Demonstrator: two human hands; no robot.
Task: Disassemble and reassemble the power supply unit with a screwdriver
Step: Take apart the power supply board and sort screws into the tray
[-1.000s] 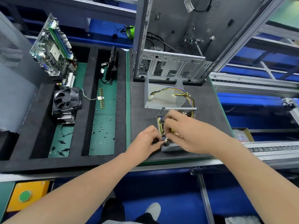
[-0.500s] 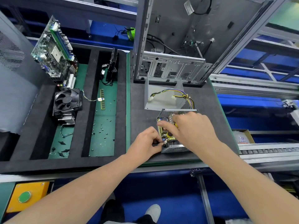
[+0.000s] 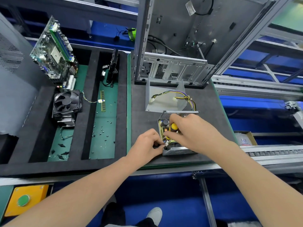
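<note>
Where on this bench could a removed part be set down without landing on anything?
Bare dark mat lies left of the open power supply, up to the green strip, and right of it toward the bench edge. It is crowded around both hands and on the green tray floor littered with screws.

Your left hand [image 3: 147, 145] bare: no glove, no ring seen. Your right hand [image 3: 193, 133] bare too. Both forearms uncovered up to frame edge, no sleeves, no watch or strap at wrists. Below, your dark trousers [image 3: 114, 215] at bottom edge; light grey shoe [image 3: 155, 214] with rounded toe.
</note>
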